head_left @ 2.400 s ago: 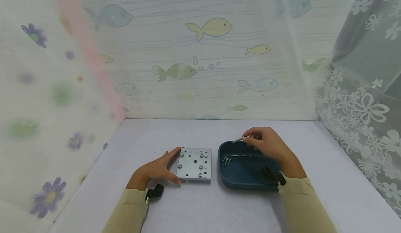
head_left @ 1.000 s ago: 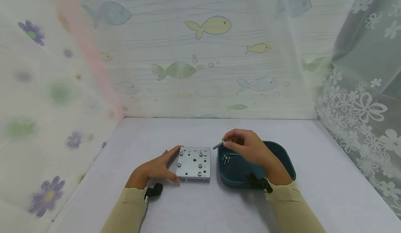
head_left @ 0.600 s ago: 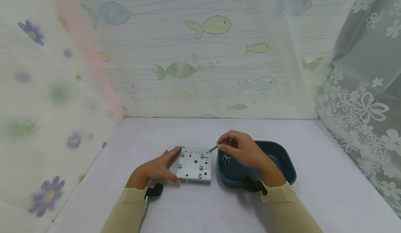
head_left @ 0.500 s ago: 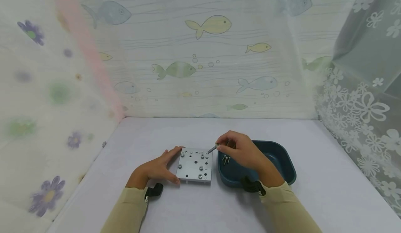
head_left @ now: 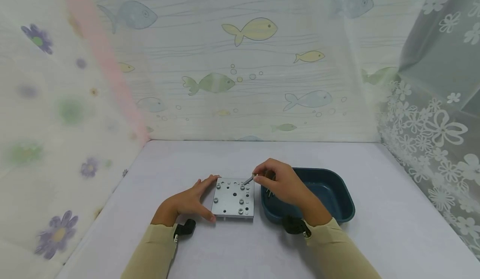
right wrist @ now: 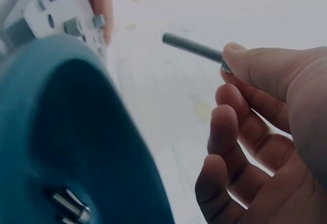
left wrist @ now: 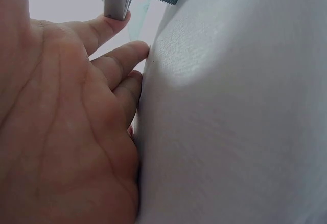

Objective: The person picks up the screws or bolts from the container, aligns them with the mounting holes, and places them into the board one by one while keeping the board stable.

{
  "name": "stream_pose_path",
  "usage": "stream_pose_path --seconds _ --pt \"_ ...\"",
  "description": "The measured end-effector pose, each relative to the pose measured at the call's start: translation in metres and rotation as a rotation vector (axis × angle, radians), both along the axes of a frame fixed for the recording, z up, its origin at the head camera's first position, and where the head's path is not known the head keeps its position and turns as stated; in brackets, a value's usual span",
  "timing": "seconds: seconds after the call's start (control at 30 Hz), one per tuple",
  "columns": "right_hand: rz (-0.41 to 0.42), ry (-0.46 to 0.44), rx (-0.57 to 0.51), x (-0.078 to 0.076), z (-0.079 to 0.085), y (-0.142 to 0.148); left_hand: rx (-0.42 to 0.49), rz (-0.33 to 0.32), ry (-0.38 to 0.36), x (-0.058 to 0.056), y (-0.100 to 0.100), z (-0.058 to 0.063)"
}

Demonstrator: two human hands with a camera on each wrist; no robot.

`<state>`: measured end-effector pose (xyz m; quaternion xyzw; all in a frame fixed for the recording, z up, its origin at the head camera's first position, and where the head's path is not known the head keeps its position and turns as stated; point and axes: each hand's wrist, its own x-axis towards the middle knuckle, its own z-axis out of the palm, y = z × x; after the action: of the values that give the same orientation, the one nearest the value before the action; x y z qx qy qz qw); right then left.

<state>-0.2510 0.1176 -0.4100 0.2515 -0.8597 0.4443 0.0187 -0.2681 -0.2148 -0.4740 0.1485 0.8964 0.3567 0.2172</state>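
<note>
Pin [right wrist: 191, 47] pinched in the right hand [head_left: 279, 181], tilted above a drilled metal plate [head_left: 226, 203].
Thumb and fingertips close on one end; the other slants down toward the plate's far right corner. The left hand [head_left: 191, 198], fingers extended and spread, touches the plate's left side near both corners. Screw heads [head_left: 241, 201] dot the plate. Just right of it, a blue tray [head_left: 322, 191] holds small screws [right wrist: 69, 203]; white cloth [head_left: 225, 250] lies beneath.

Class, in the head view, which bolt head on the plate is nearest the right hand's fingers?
The right column's top bolt head, closest to the tip of the held rod; the other four sit farther from the fingers.
</note>
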Motion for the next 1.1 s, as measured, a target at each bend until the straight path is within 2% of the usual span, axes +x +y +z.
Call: stream_pose_path --seconds 0.4,0.83,1.1 --pt "-0.052 0.079 0.043 0.0 -0.012 -0.019 -0.005 -0.012 0.016 0.0 0.0 0.0" --pt "-0.112 0.07 0.081 0.004 -0.021 -0.034 -0.024 0.0 0.012 -0.001 0.0 -0.002" --pt "-0.144 0.112 0.132 0.005 -0.027 -0.044 -0.011 -0.002 0.011 -0.001 -0.002 -0.002"
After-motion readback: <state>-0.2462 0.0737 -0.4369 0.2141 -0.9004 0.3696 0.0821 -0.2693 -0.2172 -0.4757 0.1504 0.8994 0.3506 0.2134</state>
